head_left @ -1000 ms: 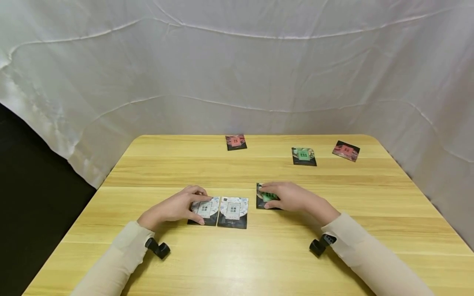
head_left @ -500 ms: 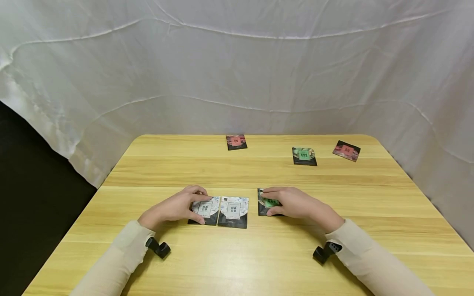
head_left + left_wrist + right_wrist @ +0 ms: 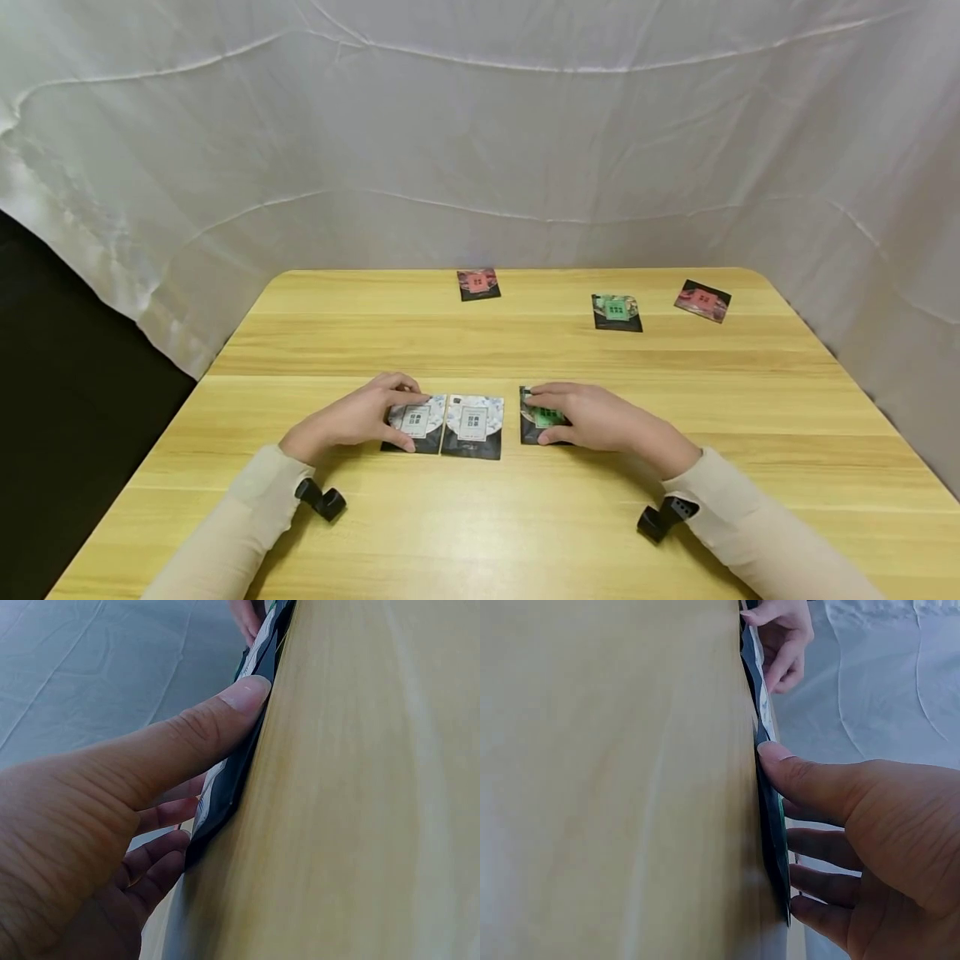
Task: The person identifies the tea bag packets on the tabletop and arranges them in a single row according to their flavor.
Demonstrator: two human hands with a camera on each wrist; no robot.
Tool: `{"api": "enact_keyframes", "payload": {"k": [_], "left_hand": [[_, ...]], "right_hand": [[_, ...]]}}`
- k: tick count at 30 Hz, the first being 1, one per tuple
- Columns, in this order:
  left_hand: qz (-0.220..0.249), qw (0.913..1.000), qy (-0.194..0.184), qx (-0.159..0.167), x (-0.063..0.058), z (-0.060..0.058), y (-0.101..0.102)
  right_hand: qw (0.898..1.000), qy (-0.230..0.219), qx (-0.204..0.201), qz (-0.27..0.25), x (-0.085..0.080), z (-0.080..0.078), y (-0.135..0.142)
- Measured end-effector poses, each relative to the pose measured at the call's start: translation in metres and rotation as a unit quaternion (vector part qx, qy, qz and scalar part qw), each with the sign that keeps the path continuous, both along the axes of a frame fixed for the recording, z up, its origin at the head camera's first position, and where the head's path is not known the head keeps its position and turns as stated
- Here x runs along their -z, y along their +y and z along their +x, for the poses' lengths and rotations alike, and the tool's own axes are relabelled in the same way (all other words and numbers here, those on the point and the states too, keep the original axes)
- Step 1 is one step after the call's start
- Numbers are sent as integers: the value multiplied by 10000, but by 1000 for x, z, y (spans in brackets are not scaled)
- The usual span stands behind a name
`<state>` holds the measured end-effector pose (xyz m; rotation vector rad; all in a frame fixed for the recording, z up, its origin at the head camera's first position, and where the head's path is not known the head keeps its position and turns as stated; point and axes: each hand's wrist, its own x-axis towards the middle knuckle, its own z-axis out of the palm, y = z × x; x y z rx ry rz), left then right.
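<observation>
Two white-and-black tea sachets lie flat side by side in the head view. On the left one (image 3: 417, 423) my left hand (image 3: 352, 421) holds thumb and forefinger at opposite edges, its other fingers bent. Its thumb (image 3: 247, 694) presses near the sachet's border in the left wrist view. The second white sachet (image 3: 472, 427) lies untouched just right of it. Farther right, my right hand (image 3: 600, 417) grips a green-and-black tea sachet (image 3: 529, 425), thumb at the near side and fingers across the top, covering its right part. The right thumb (image 3: 780, 761) touches this sachet in the right wrist view.
Toward the table's (image 3: 480, 517) far edge lie a red sachet (image 3: 478, 284) in the middle, a green sachet (image 3: 617, 312) to its right, and another red sachet (image 3: 702, 301) at the far right. A pale curtain (image 3: 480, 133) hangs behind the table.
My right hand has slid the green sachet toward me, bringing it about level with the two white ones. The left hand and its sachet have stayed in place.
</observation>
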<state>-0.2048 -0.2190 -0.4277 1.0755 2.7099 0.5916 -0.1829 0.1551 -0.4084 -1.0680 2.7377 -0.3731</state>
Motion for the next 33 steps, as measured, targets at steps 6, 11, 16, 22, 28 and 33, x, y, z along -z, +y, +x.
{"api": "enact_keyframes", "payload": {"k": [6,11,16,22,28,33], "left_hand": [[4,10000,20,44,0,1,0],[-11,10000,52,74,0,0,0],[-34,9999,36,88,0,0,0],[-52,10000,9,69,-2,-2,0],[-47,10000,-14,82,-2,-1,-1],[-43,9999,-23,90,0,0,-1]], "right_hand": [[9997,123,-229,32,0,7,-3],[9991,225,-339,71,0,11,-6],[9987,283,-416,112,1,13,-8],[9979,432,-465,131,-1,13,-11],[9977,414,-530,130,0,15,-14],[9974,450,-552,125,1,16,-16]]}}
